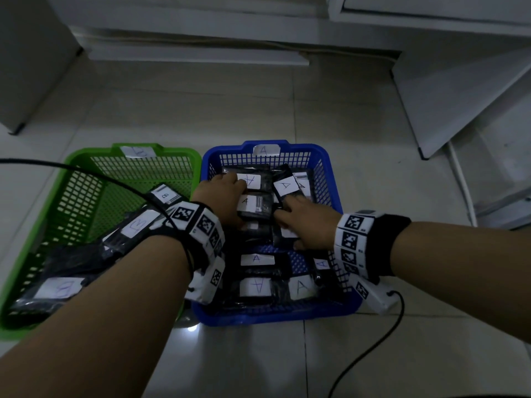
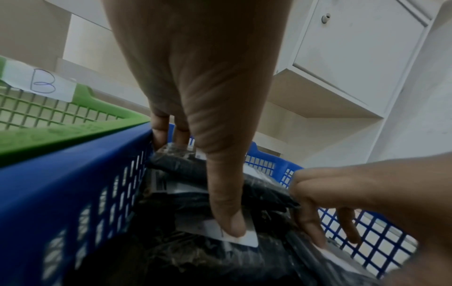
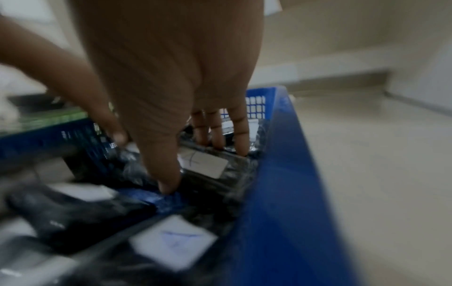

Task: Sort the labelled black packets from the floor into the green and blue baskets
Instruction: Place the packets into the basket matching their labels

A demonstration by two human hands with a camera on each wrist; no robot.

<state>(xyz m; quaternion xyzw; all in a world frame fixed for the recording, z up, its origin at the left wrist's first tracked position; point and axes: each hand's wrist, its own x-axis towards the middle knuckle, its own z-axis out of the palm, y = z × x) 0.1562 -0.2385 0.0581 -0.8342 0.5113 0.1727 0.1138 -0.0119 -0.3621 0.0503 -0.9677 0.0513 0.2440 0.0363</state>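
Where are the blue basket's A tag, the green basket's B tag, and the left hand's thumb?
A tag (image 1: 266, 150): head view, middle of the paper.
B tag (image 2: 40, 82): left wrist view, on the written letter.
left hand's thumb (image 2: 227, 209): left wrist view, near its tip.

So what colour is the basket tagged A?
Blue basket, seen best in the head view; its paper tag reads A.

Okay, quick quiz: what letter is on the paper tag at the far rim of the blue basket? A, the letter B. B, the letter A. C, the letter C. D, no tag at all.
B: the white tag on the far rim of the blue basket reads A, matching the labels on the packets inside it.
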